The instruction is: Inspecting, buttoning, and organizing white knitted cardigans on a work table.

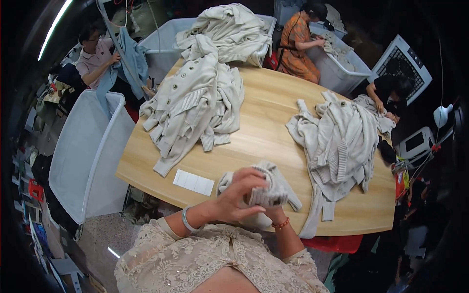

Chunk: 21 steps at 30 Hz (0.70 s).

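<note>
A cream knit cardigan (pixel 268 188) is bunched up over the table's near edge, with a sleeve trailing to the right. My left hand (pixel 239 190) curls around its ribbed edge, fingers above and thumb below. A dark round spot like a button shows near that edge. My right hand (pixel 274 213) is up against the underside of the same bundle; the knit hides its fingers. Left of the bundle lies a white paper strip (pixel 193 182) with ruled sections.
The wooden table (pixel 264 127) bears a left heap of buttoned cardigans (pixel 195 97) and a right heap (pixel 339 141). A white bin (pixel 93 156) stands at the left; another bin (pixel 163 39), piled with knitwear, touches the far edge. Several people work around the table.
</note>
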Each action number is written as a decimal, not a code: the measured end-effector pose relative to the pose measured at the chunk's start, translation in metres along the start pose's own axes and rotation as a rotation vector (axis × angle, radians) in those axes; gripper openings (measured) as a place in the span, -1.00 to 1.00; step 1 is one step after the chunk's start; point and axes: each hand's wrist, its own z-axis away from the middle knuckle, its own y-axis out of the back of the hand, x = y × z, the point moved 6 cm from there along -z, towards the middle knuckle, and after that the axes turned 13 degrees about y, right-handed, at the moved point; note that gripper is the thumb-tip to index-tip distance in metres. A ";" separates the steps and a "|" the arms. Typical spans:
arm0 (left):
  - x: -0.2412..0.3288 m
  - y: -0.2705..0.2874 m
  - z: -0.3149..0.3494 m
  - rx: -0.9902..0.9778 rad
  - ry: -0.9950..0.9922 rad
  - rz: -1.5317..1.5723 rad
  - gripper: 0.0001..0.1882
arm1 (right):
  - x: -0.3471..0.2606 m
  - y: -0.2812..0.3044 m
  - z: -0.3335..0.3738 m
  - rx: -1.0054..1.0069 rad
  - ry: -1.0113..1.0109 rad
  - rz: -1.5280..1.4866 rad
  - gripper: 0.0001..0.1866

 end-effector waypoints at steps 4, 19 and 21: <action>-0.037 -0.010 0.006 -0.042 0.243 -0.071 0.37 | -0.011 0.041 -0.004 0.482 -0.363 -0.697 -0.61; -0.181 -0.099 0.069 -0.362 1.549 1.235 -0.49 | 0.118 0.018 0.018 0.023 -0.827 -0.282 -0.58; -0.193 -0.088 0.061 -0.438 1.685 1.303 -0.52 | 0.131 0.021 0.027 0.023 -0.873 -0.215 -0.58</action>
